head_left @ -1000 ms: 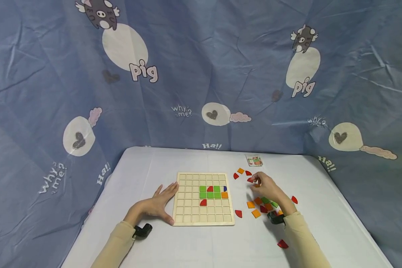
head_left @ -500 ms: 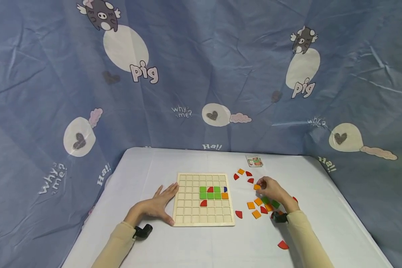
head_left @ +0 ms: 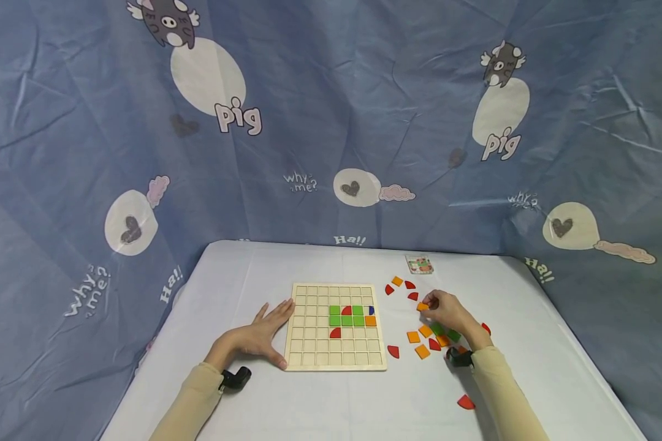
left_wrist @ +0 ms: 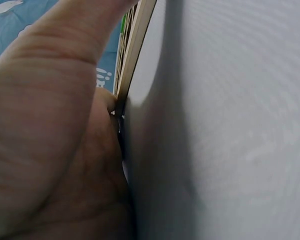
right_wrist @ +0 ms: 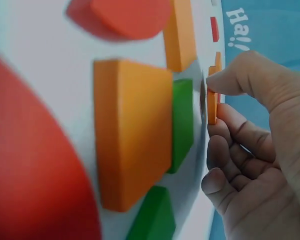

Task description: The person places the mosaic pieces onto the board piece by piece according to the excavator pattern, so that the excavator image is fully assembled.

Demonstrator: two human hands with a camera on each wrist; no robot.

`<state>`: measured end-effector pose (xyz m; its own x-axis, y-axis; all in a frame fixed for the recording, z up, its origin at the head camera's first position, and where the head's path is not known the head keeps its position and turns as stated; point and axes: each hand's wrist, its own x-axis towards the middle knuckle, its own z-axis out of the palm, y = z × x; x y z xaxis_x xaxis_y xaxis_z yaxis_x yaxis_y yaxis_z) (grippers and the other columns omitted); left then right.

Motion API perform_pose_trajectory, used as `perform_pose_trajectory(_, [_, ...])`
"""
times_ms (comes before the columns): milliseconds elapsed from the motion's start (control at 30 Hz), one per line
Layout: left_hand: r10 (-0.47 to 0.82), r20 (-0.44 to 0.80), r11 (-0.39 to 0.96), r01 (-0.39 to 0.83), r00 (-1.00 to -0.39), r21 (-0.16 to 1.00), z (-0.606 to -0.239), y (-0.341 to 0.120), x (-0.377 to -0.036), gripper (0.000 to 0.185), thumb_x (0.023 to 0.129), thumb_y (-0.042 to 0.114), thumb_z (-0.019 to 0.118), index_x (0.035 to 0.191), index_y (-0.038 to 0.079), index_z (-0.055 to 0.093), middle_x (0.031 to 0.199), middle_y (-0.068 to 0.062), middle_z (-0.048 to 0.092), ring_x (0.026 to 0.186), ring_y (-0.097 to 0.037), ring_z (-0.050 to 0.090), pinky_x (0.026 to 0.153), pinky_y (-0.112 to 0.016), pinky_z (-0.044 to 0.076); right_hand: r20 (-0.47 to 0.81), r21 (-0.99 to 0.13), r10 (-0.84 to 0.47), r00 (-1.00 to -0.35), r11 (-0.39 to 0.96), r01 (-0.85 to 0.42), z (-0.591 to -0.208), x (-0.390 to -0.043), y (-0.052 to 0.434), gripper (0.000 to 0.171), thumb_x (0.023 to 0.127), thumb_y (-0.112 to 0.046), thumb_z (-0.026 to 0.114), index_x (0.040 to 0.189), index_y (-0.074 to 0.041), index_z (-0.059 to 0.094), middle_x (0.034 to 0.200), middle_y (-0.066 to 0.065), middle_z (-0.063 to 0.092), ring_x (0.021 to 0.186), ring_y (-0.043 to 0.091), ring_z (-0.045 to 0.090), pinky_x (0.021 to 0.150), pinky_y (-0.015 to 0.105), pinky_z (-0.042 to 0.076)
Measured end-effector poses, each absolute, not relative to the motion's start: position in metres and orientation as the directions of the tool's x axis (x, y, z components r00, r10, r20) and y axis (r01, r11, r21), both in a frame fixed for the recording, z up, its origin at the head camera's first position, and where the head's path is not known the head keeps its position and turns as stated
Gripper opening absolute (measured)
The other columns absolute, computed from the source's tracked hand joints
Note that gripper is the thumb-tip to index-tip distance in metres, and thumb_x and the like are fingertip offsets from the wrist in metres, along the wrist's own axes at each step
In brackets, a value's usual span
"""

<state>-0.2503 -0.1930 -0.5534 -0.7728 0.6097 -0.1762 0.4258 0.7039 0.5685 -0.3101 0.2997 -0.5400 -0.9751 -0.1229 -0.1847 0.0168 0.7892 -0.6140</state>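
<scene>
Right hand point(head_left: 444, 312) pinching small orange square tile point(head_left: 422, 306) between thumb and forefinger, just above loose coloured pieces point(head_left: 431, 340) right of wooden grid board point(head_left: 335, 327). Left hand point(head_left: 259, 337) flat, fingers straight, bracing board's left edge. Best kept level, pinch light, lowered squarely into a free cell.

A white table point(head_left: 320, 404) stands before a draped blue cartoon cloth. A wooden grid board point(head_left: 336, 327) lies flat at its middle. To the board's right, loose tiles lie scattered on the surface: orange squares point(head_left: 422, 351), red quarter-round pieces point(head_left: 393, 351) and green squares point(head_left: 453, 335). One red piece point(head_left: 466, 402) lies apart near the front edge. A small printed card point(head_left: 419, 265) lies near the far edge, beyond the tiles.
</scene>
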Motion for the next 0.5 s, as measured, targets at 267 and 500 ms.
perform_pose_trajectory(267, [0.613,-0.176,0.702,0.428,-0.77,0.57,-0.555,-0.194,-0.252,0.139,0.057,0.063,0.083,0.155,0.006,0.003,0.164,-0.01,-0.005,0.151,-0.029,-0.005,0.118,-0.058,-0.013,-0.088,-0.64,-0.188,-0.978,0.763,-0.089,-0.525,-0.298,0.278,0.034,0.08,-0.025,0.077,0.103,-0.006,0.059,0.088,0.006,0.057,0.078,0.018,0.05,0.064,0.025,0.047])
perform_pose_trajectory(500, [0.618,-0.173,0.699,0.435,-0.767,0.568,-0.556,-0.194,-0.252,0.139,0.058,0.062,0.083,0.155,0.005,0.002,0.164,-0.01,-0.005,0.151,-0.029,-0.005,0.117,-0.058,-0.013,0.021,-0.648,-0.334,-0.942,0.713,-0.268,-0.515,-0.278,0.243,0.023,0.079,-0.015,0.073,0.098,-0.01,0.061,0.091,0.0,0.06,0.082,0.016,0.051,0.068,0.024,0.047])
